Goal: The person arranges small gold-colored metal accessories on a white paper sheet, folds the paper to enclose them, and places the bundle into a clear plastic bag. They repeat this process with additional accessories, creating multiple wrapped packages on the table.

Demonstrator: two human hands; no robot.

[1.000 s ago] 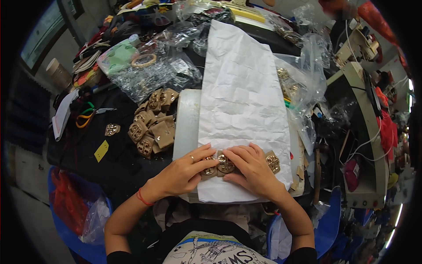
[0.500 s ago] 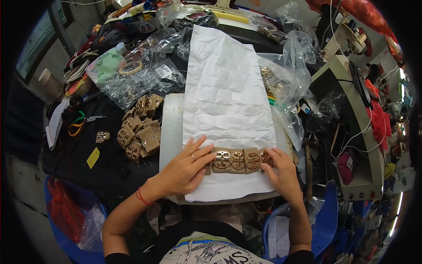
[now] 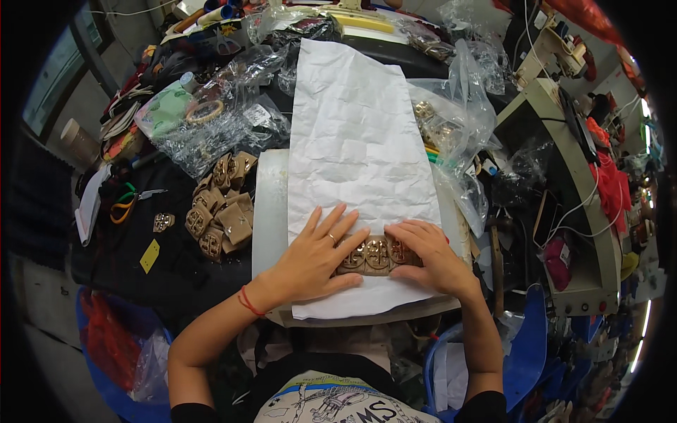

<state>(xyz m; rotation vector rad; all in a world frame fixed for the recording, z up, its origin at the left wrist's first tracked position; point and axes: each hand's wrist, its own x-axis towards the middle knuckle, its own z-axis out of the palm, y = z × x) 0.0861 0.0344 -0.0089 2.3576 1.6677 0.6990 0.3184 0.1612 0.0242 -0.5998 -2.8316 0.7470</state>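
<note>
A row of brown pieces with round gold metal ornaments (image 3: 377, 253) lies across a creased sheet of white paper (image 3: 360, 155), near its lower end. Over the row's left end my left hand (image 3: 317, 257) rests flat, fingers spread and thumb along the near edge. My right hand (image 3: 431, 257) covers the right end, its fingers on the far edge and its thumb on the near edge, the row between them. Both ends of the row are hidden under my hands. More such brown pieces (image 3: 220, 204) are piled left of the paper.
The paper lies on a pale raised board (image 3: 268, 204). Orange-handled scissors (image 3: 123, 208), a yellow tag (image 3: 149, 256) and one loose ornament (image 3: 163, 222) are on the dark table at left. Clear plastic bags (image 3: 462, 120) crowd the right; a beige machine (image 3: 575, 233) stands beyond.
My right hand has slid left and covers more of the row. My left hand has moved slightly right with its fingers spread wider, so fewer ornaments show between the hands.
</note>
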